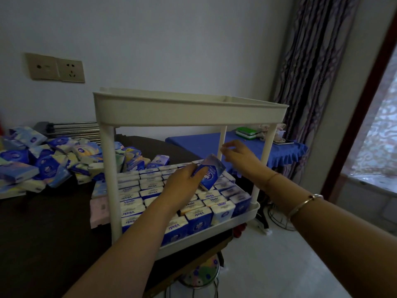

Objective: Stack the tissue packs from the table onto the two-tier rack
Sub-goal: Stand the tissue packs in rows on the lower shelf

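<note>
Meanwhile the left hand (182, 186) grips a blue tissue pack (209, 174) above the packed lower tier of the rack (189, 112); the right hand (238, 154) hovers open, far right.

"Vinda" reads in blue on the white tops of the tissue packs (194, 214) packed in the rack's lower tier (247, 214); other print stays too blurred to read.

Top tier (189, 112) floor hidden behind its own rim.
</note>
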